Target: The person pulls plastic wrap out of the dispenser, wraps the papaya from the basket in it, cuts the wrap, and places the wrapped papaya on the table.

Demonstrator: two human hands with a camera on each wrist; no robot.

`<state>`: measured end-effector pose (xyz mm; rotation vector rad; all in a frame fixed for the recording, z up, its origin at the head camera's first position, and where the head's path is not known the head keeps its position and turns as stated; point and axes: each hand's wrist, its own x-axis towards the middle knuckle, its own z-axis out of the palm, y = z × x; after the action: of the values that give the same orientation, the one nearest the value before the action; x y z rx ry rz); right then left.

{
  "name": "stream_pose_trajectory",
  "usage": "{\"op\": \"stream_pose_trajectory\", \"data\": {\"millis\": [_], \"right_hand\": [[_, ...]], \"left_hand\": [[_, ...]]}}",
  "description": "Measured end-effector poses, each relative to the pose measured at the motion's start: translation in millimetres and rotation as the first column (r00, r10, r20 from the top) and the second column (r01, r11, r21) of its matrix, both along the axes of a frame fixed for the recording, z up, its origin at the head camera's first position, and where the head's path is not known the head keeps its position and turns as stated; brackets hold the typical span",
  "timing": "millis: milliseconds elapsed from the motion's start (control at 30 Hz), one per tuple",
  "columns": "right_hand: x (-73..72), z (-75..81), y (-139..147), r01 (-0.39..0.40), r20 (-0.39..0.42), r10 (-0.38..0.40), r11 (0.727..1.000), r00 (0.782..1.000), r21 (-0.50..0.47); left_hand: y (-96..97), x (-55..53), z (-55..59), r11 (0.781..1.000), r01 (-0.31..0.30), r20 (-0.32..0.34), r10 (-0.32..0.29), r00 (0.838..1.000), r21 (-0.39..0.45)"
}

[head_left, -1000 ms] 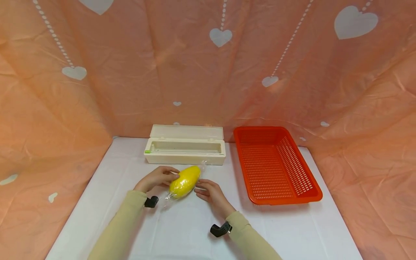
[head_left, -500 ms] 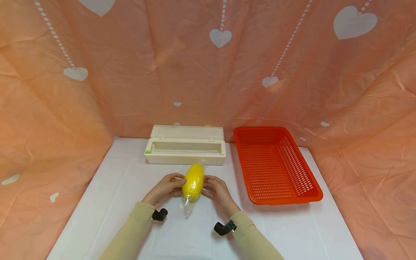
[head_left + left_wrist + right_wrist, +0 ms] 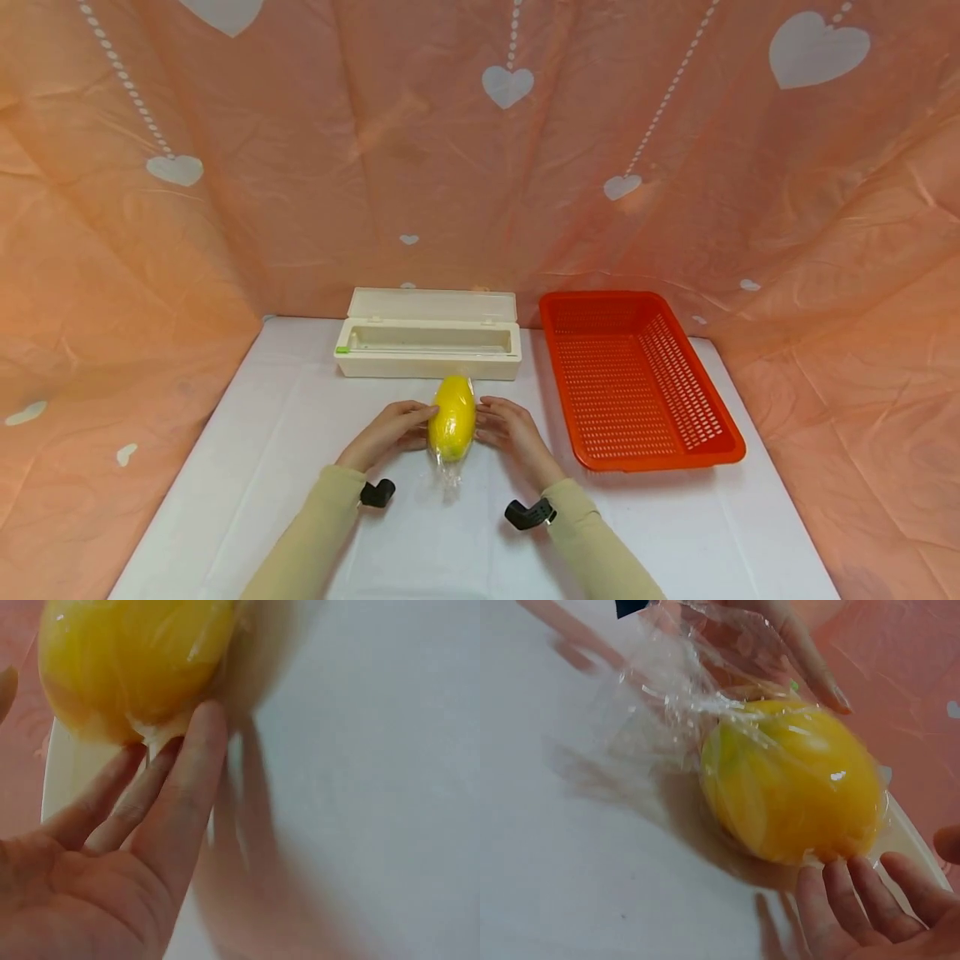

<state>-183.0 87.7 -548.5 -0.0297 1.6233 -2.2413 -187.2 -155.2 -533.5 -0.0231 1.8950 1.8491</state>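
A smooth, yellow, mango-shaped fruit point(image 3: 453, 421) is wrapped in clear plastic film point(image 3: 448, 477), whose loose end trails toward the person. It lies between the two hands, its long axis pointing nearly straight away. On its left side is my left hand point(image 3: 390, 429); in the left wrist view the fingers point(image 3: 196, 761) reach out nearly straight, tips at the wrapped fruit. My right hand point(image 3: 517, 433) is at the opposite side, its fingertips point(image 3: 861, 870) touching the film in the right wrist view, the thumb apart from the fruit. The fruit's underside is hidden.
Behind the fruit stands a cream film dispenser box point(image 3: 427, 367) with its lid raised and a green slider point(image 3: 342, 350) at the left. A red plastic basket point(image 3: 585, 450) is to the right. A white cloth point(image 3: 262, 500) covers the table, with an orange curtain behind.
The fruit has turned from a slant to nearly straight and shifted right. Both hands moved right along with it, the right hand coming up against its side.
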Motion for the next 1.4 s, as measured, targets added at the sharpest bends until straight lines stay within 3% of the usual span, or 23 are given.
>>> {"op": "stream_pose_trajectory", "data": {"millis": [300, 467, 567, 667, 767, 900, 933, 1000, 1133, 1167, 1200, 1267, 1400], "right_hand": [[-0.3, -3.3, 4.4, -0.065, -0.043, 0.066, 0.998, 0.997, 0.014], [1.7, -5.2, 7.0, -0.063, -0.126, 0.081, 0.988, 0.989, 0.143], [6.6, 3.1, 9.6, -0.043, -0.234, 0.103, 0.967, 0.967, 0.251], [13.5, 10.8, 12.4, -0.017, -0.372, 0.161, 0.932, 0.914, 0.363], [19.0, 11.6, 15.2, 0.036, -0.503, 0.264, 0.860, 0.823, 0.510], [23.8, 8.5, 19.2, 0.160, -0.605, 0.455, 0.698, 0.653, 0.698], [25.3, 10.0, 19.9, 0.191, -0.616, 0.506, 0.659, 0.603, 0.728], [27.3, 12.3, 20.7, 0.268, -0.631, 0.611, 0.583, 0.477, 0.767], [31.7, 15.0, 21.3, 0.387, -0.614, 0.757, 0.509, 0.225, 0.769], [32.8, 14.5, 21.4, 0.413, -0.598, 0.782, 0.493, 0.176, 0.766], [34.3, 14.0, 21.5, 0.430, -0.582, 0.801, 0.481, 0.139, 0.764], [36.8, 12.1, 21.1, 0.462, -0.541, 0.836, 0.446, 0.090, 0.767], [39.6, 5.9, 18.8, 0.524, -0.446, 0.895, 0.370, 0.022, 0.767]], "left_hand": [[7.5, 1.4, 0.0, 0.998, -0.014, 0.044, 0.017, 0.999, -0.057], [7.9, 3.9, -1.5, 0.997, -0.032, 0.062, 0.036, 0.997, -0.071], [8.3, 4.3, 0.1, 0.997, -0.041, 0.074, 0.046, 0.996, -0.065], [8.3, 4.7, 1.7, 0.996, -0.053, 0.083, 0.058, 0.995, -0.068], [8.8, 5.7, 2.8, 0.995, -0.072, 0.084, 0.077, 0.993, -0.070], [9.6, 7.5, 2.6, 0.994, -0.079, 0.088, 0.086, 0.992, -0.070], [9.7, 8.1, 2.4, 0.994, -0.079, 0.089, 0.086, 0.992, -0.070], [9.5, 9.1, 1.5, 0.995, -0.077, 0.092, 0.083, 0.992, -0.066], [8.7, 10.8, -0.3, 0.996, -0.069, 0.090, 0.074, 0.993, -0.059], [8.5, 10.9, -0.6, 0.997, -0.066, 0.089, 0.070, 0.994, -0.051], [8.5, 11.0, -0.9, 0.997, -0.062, 0.086, 0.066, 0.994, -0.043], [8.6, 10.8, -1.1, 0.998, -0.059, 0.083, 0.062, 0.995, -0.028], [8.8, 10.3, -1.6, 0.998, -0.061, 0.080, 0.061, 0.995, 0.000]]}}
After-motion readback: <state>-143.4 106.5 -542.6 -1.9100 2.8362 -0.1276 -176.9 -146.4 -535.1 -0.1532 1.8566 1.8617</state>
